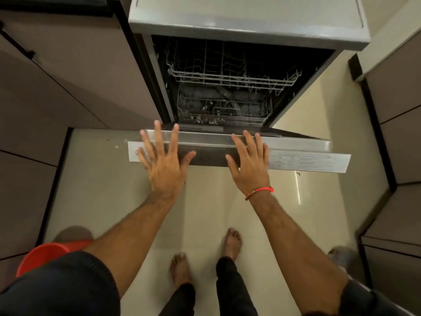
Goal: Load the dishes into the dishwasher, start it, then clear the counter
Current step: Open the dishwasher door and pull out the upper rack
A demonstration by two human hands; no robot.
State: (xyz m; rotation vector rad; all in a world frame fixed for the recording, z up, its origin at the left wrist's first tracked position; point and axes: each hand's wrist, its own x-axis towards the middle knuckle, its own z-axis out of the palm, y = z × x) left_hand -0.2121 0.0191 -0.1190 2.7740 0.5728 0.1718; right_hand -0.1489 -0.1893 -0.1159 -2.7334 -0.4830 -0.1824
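We press both palms flat, fingers straight and gripping nothing, on the outer edge of the half-raised dishwasher door (227, 153): the left hand (163, 160) near its left corner, the right hand (249, 161) at its middle. Behind the door, dark dishes (218, 99) sit in the lower rack (224, 114) beneath the upper rack (234, 78). A protruding rack could jam the door, or uneven pressure could let it fall back.
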